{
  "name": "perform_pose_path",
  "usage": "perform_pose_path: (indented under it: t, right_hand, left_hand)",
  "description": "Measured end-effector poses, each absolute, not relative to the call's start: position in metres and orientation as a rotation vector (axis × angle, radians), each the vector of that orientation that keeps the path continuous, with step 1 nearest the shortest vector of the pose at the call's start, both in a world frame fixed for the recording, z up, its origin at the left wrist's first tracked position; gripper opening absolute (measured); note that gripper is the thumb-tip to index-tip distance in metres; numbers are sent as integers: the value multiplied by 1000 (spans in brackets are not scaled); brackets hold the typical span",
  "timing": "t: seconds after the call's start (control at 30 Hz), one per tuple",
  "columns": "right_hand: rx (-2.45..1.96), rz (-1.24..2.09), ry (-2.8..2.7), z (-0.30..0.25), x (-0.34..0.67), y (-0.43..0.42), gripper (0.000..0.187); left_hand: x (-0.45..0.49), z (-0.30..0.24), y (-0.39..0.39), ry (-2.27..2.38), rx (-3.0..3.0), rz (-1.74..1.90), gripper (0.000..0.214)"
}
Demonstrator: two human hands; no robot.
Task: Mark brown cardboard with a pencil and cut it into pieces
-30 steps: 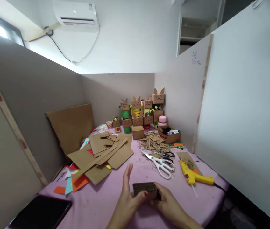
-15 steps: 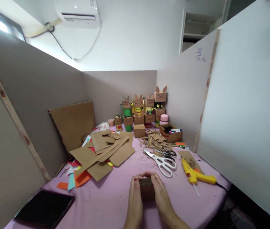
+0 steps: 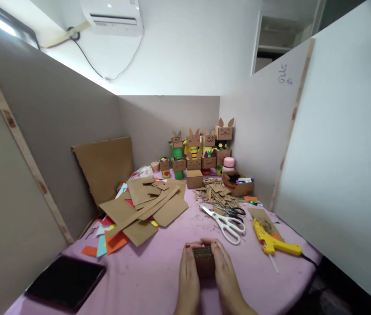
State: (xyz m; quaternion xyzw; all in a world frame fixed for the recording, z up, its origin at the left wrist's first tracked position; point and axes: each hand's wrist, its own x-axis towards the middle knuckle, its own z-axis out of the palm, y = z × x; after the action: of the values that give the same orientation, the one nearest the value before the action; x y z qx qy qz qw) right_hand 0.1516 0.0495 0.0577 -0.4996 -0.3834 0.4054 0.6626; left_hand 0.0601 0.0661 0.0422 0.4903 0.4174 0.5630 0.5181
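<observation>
A small brown cardboard box (image 3: pixel 204 260) sits on the pink table cover near the front edge. My left hand (image 3: pixel 188 273) presses flat against its left side and my right hand (image 3: pixel 225 275) against its right side, fingers closed together, fingertips curling over the far top edge. Both hands squeeze the box between them.
White scissors (image 3: pixel 225 224) and black scissors (image 3: pixel 234 211) lie just beyond, a yellow glue gun (image 3: pixel 272 241) to the right. Cardboard sheets (image 3: pixel 146 203) and coloured paper pile at left, a black tablet (image 3: pixel 65 281) at front left. Cardboard figures (image 3: pixel 201 148) stand at the back.
A second ago my left hand stood open beside the box, which lay crosswise; since then both hands closed on its sides and hold it lengthwise. Little has moved in the last half second.
</observation>
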Motion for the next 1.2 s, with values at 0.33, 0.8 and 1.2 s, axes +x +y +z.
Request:
perform_pose_path:
  t: [0.33, 0.8, 1.2]
  right_hand:
    - [-1041, 1127, -826, 55, 168, 62, 50]
    - [-660, 1692, -987, 78, 191, 113, 31]
    - [-289, 1953, -905, 34, 162, 141, 42]
  left_hand:
    - [46, 61, 77, 749, 1194, 1151, 42]
    - [23, 99, 141, 486, 1020, 970, 82]
    - [20, 69, 159, 258, 1036, 830, 102]
